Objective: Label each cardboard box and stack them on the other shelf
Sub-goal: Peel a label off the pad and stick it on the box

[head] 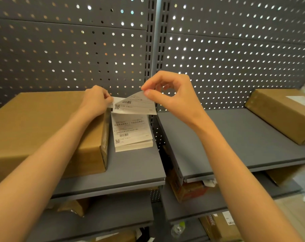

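Warm, fairly dim indoor light fell from above. Daylight shone through the holes of the pegboard [235,55], brightest toward 2 o'clock, dimmer and amber toward 10 o'clock. The lower shelves [99,212] at 6 o'clock lay in shadow. Wide-angle distortion bowed the forearms and edges. The corner at 4 o'clock was blurred; print on the label [136,103] stayed soft.

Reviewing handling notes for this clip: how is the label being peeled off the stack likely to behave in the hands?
The label is probably floppy: it curves between the right hand and left hand, each pinching an end. It looks thin and very light beside the label stack. If it is a peel-off sticker, it could cling to fingers or fold onto itself.
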`<state>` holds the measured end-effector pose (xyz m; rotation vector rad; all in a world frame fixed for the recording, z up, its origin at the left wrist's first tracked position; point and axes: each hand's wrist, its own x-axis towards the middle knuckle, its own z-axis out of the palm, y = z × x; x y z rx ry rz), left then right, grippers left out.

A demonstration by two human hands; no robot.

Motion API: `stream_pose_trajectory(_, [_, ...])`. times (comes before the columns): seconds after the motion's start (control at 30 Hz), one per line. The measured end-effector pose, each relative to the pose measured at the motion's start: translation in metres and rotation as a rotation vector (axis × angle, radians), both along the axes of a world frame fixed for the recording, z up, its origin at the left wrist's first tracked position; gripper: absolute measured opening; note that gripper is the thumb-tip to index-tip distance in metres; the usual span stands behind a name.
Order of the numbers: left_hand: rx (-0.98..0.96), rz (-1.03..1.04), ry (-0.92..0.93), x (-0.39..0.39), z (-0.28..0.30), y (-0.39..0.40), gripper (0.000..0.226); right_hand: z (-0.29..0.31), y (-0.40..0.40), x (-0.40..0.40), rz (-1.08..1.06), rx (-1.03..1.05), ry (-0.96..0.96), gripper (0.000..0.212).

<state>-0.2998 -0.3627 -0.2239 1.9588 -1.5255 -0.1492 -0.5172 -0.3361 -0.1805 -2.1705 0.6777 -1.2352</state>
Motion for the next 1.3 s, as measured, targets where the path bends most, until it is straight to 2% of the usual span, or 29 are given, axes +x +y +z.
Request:
stream_pose_trajectory(0.5, [-0.010, -0.014, 0.026, -0.004, 0.000, 0.002, 0.022, 0.009, 0.017, -0.017, 0.015, -0.001, -0.075, 0.013])
stream_pose_trajectory(0.83, [-0.028, -0.022, -0.011, -0.003, -0.002, 0.004, 0.021, 0.016, 0.021, -0.027, 0.084, 0.037, -0.194, 0.016])
stream_pose_trajectory(1.3, [-0.069, -0.028, 0.020, -0.003, -0.003, 0.003, 0.022, 0.018, 0.023, -0.033, 0.069, 0.067, -0.160, 0.015])
